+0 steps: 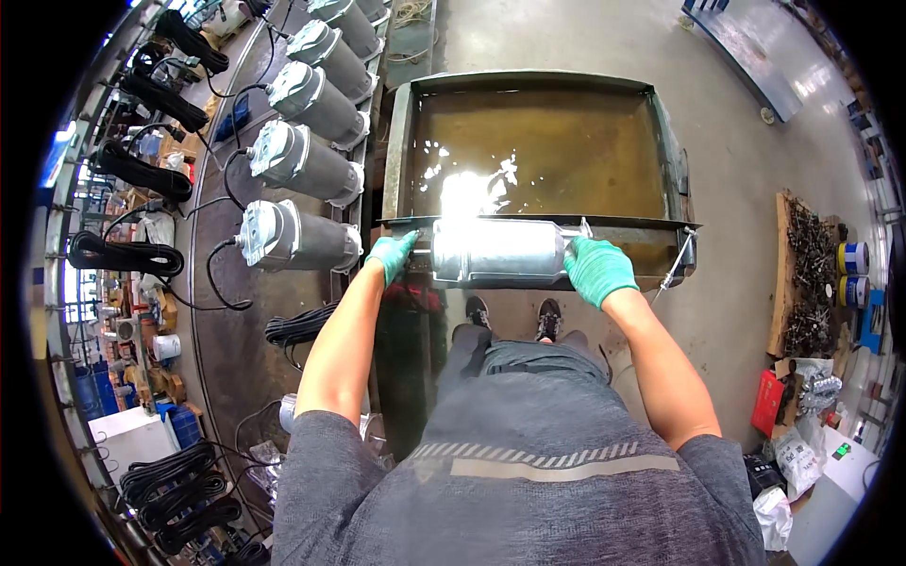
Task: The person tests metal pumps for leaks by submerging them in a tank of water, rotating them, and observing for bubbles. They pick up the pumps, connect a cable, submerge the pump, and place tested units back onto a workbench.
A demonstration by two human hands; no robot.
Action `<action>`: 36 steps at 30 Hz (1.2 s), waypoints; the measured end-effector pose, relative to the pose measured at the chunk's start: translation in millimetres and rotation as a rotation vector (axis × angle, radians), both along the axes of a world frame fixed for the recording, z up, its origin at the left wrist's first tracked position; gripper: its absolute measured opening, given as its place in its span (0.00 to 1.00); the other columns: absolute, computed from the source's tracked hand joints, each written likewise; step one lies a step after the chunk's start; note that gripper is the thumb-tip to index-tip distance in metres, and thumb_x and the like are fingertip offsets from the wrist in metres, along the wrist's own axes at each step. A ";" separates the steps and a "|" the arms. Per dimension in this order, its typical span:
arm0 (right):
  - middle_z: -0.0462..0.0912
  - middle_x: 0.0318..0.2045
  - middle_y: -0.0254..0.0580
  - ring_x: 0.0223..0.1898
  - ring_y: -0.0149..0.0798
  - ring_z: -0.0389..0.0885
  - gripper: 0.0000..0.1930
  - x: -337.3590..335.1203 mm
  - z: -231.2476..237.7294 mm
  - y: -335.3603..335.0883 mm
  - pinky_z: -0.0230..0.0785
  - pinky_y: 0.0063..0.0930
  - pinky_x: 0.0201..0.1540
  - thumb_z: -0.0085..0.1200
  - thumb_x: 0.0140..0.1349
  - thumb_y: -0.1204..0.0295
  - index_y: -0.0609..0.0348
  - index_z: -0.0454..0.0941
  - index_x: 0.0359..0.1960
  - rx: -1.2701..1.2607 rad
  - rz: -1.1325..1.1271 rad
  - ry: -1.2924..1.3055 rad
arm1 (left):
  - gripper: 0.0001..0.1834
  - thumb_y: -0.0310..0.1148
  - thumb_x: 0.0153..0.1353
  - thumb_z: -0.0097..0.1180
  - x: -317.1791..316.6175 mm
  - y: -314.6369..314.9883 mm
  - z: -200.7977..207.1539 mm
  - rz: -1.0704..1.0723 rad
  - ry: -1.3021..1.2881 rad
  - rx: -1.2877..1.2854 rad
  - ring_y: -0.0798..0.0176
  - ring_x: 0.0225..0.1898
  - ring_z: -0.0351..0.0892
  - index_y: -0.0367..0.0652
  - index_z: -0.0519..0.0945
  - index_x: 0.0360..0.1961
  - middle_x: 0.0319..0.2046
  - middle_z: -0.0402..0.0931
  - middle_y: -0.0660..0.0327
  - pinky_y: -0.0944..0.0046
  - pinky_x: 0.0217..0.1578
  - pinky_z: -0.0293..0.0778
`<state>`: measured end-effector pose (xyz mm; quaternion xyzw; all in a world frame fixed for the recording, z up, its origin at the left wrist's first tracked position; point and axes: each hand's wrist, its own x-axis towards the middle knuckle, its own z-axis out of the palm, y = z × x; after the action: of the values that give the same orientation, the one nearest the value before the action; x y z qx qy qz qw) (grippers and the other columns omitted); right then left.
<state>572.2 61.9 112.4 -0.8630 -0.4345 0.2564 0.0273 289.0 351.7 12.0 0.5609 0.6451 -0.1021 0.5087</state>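
Note:
A silver, ribbed metal cylinder [497,250], like a motor casing, lies level across the near end of a metal tank [400,156]. A thin rod shows at its left end, and a small metal fitting [582,229] stands at its right end. In a green glove, my left hand [391,257] is closed at the rod's outer end, its grip partly hidden. My right hand [600,270], gloved likewise, wraps round the cylinder's right end by the fitting. Behind the cylinder, the tank holds yellow-brown liquid [566,141] with bright glare on it.
Several grey motors [307,236] with black cables lie in a row on the dark bench [222,330] at left. Coiled cables [127,253] line its far side. A chain [672,267] hangs at the tank's right corner. A wooden pallet [782,274] of dark metal parts lies at right.

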 end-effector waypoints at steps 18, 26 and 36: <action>0.86 0.41 0.60 0.46 0.62 0.85 0.20 -12.6 -7.7 -2.7 0.76 0.55 0.52 0.48 0.71 0.54 0.56 0.84 0.44 0.035 -0.090 -0.021 | 0.17 0.47 0.77 0.50 -30.9 16.6 -57.2 -0.125 -0.424 -0.104 0.63 0.20 0.73 0.45 0.80 0.45 0.25 0.76 0.59 0.58 0.18 0.73; 0.86 0.44 0.60 0.47 0.62 0.85 0.21 -13.1 -2.2 -3.2 0.75 0.55 0.54 0.46 0.70 0.54 0.58 0.83 0.46 0.032 -0.149 -0.009 | 0.28 0.46 0.66 0.65 -46.9 0.5 15.3 -0.802 -0.531 0.528 0.51 0.56 0.79 0.42 0.77 0.61 0.57 0.76 0.49 0.55 0.57 0.76; 0.86 0.44 0.61 0.47 0.61 0.85 0.21 -26.2 7.1 1.7 0.75 0.54 0.54 0.47 0.69 0.55 0.59 0.83 0.47 0.014 -0.160 -0.014 | 0.25 0.51 0.73 0.55 -33.6 21.2 -23.5 -0.421 -0.356 0.083 0.59 0.32 0.81 0.38 0.84 0.48 0.28 0.81 0.58 0.59 0.38 0.77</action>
<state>545.9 63.6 119.4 -0.8966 -0.3659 0.2443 0.0508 255.4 372.9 -11.5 0.7121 0.4184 -0.0786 0.5583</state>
